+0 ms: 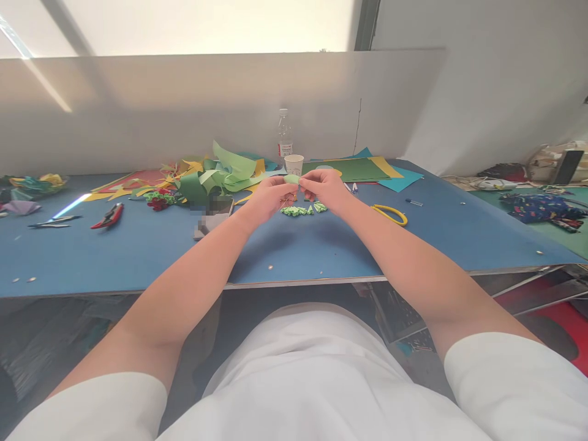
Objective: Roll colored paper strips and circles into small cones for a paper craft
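Both arms reach forward over the blue table, and the hands meet around a small piece of light green paper [291, 179]. My left hand [272, 197] pinches its left side with closed fingers. At the right side, my right hand [323, 185] pinches the same paper between thumb and fingers. Under the hands lies a row of small light green rolled paper pieces [301, 210], partly covered by the fingers. A white paper cup [294, 164] stands just behind the hands. Right of my right hand rests a pair of scissors with yellow handles [390, 214].
A clear plastic bottle [285, 136] stands against the wall. Crumpled green and yellow paper [220, 174] piles up at the back left, flat green sheets [353, 169] at the back right. Red-handled pliers [108, 216] lie far left on the blue table [436, 236]. A pen [414, 202] lies right.
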`<state>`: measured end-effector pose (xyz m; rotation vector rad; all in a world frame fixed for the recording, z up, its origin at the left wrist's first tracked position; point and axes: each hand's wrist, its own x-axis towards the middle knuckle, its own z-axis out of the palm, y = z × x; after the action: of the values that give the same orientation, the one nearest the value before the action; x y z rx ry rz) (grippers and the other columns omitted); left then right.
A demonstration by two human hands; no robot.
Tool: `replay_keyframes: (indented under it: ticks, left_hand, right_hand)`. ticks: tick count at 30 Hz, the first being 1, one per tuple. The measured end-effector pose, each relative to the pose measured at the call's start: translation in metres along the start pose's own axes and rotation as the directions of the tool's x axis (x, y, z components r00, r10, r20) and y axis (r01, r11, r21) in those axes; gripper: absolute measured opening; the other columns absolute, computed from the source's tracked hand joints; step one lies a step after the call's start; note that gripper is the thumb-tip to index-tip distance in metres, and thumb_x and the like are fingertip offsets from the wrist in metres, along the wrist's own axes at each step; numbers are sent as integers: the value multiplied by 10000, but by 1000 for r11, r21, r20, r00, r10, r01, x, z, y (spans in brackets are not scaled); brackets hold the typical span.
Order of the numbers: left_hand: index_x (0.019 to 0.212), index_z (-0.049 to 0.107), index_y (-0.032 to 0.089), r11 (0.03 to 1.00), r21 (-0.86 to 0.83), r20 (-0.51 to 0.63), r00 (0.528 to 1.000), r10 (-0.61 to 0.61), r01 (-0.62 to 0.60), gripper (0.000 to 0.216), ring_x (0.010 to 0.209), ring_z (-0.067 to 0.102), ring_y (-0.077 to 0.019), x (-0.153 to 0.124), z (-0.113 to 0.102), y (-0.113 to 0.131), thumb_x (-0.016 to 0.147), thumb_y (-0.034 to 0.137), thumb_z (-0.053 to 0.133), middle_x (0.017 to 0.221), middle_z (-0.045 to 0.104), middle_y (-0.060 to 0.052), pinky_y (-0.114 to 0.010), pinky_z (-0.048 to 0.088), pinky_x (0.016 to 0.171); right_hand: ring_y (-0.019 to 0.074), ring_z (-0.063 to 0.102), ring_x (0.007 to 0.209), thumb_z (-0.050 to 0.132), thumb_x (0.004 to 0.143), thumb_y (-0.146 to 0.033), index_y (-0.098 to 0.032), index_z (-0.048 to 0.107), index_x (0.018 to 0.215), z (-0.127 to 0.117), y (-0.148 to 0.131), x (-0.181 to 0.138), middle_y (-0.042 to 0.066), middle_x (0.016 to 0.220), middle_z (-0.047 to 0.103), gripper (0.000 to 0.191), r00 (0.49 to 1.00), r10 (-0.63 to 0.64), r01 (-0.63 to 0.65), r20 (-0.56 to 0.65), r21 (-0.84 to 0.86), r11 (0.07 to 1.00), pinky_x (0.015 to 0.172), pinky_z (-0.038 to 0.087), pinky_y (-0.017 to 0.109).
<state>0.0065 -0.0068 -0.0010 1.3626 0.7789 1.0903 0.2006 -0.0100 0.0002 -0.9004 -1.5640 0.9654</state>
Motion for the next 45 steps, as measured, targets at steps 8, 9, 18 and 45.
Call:
replay_keyframes:
  ticks: [8,9,18,45]
  left_hand:
    - [740,656,168,996,-84,23,1000,-14,16,265,677,613,-103,4,-3,0,781,221,912,738,647,-18,-276,497,682]
    - [738,649,167,996,-91,23,1000,-20,22,266,678,615,-104,3,-2,0,783,212,908,737,646,-17,-275,499,684]
    - [735,622,161,991,-128,9,999,-48,49,297,634,587,-83,0,1,4,769,184,917,719,625,1,-266,469,647]
    - [844,780,167,995,-85,249,968,-23,45,171,691,595,-98,12,-17,-6,805,259,919,778,644,-19,-274,463,681]
  right_hand:
    - [138,589,655,936,808,-337,-181,774,813,-2,2,0,23,749,710,225,998,-30,27,61,42,999,596,506,279]
    - [138,584,649,939,800,-355,-181,776,811,-2,2,1,23,751,714,239,997,-43,42,57,29,999,595,504,283]
    - [153,588,651,990,715,-557,-196,798,823,-3,5,2,40,784,751,422,993,-113,114,40,-41,993,628,526,321]
    - [127,529,633,998,716,-528,-189,836,897,-7,7,2,12,743,714,418,986,-81,60,148,137,989,605,453,298]
